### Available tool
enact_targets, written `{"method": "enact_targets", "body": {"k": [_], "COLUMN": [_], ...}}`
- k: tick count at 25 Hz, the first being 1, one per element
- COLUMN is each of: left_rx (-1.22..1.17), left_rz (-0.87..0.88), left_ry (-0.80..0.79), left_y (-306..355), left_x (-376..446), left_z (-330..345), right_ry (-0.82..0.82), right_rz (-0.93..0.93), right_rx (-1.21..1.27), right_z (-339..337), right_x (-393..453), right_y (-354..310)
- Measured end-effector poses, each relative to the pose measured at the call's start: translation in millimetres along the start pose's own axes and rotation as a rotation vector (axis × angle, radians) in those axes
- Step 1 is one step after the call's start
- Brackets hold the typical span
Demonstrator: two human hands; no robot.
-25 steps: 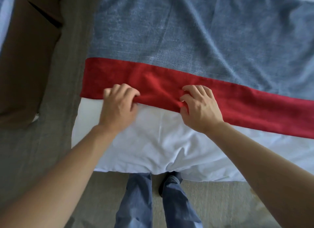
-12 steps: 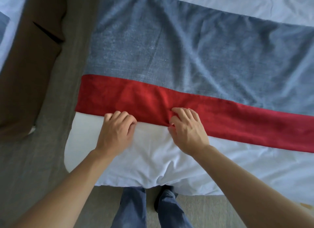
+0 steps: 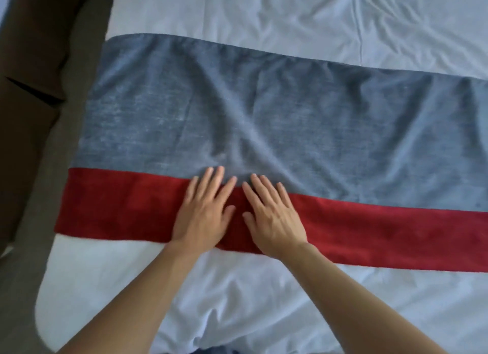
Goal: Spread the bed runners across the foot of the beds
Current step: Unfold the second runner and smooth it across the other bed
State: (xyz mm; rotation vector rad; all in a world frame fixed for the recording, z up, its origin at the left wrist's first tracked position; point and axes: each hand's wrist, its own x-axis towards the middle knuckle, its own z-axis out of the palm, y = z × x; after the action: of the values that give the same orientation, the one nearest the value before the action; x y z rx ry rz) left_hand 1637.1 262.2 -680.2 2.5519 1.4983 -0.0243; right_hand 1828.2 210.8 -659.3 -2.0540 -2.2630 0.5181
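Observation:
A bed runner [image 3: 303, 121] lies across the foot of a bed with a white sheet [image 3: 264, 295]. Most of it is grey-blue, with a red band [image 3: 383, 232] along the near edge. Creases fan out over the grey part from the middle. My left hand [image 3: 206, 213] lies flat on the red band, fingers straight, tips reaching the grey cloth. My right hand [image 3: 272, 216] lies flat right beside it, fingers straight too. Both palms press on the runner and hold nothing.
Grey carpet [image 3: 31, 248] runs along the bed's left side, with a brown piece of furniture [image 3: 29, 50] at the far left. The runner's left end stops at the mattress edge; its right end runs out of view.
Both hands let go of the runner's near red edge, moved forward and together, and now lie flat on it. The view shifted up the bed, showing more white sheet beyond the runner.

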Motion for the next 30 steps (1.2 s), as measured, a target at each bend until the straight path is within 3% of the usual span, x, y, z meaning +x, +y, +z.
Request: {"method": "enact_targets", "body": {"k": [5,7,10,13,18,20,22,25,27,30], "left_rx": [-0.002,-0.063,-0.164,-0.083,0.032,0.02,-0.044,-0.092,-0.058,0.012], "left_rz": [-0.287,-0.174,0.162,0.259,-0.009,-0.142,-0.085,0.178,0.179,0.161], "left_ry": [0.045,0.071,0.06,-0.003,0.01,0.029,0.038,0.028,0.021,0.006], "left_y": [-63,-30,61,108,40,42,96,220,276,337], "left_x": [44,74,133,172,199,212,233,268,291,335], "left_z": [-1,-5,-6,4,9,4,6,22,32,41], "right_ry": [0.082,0.132,0.143,0.112,0.225,0.242,0.293,0.253,0.194,0.209], "right_rz": [0.489,0.487,0.314,0.256,0.606,0.678,0.614,0.375,0.309,0.367], "right_rx": [-0.073,-0.066,-0.019,-0.012,-0.035,-0.008,0.003,0.014,-0.001,-0.032], "right_z": [-36,-44,-41,-35,-57,-72,-83,-89,-88,-96], "right_x": [5,16,48,58,25,25,36,46,40,24], "right_y": [143,146,125,147,285,328,344,359,389,464]}}
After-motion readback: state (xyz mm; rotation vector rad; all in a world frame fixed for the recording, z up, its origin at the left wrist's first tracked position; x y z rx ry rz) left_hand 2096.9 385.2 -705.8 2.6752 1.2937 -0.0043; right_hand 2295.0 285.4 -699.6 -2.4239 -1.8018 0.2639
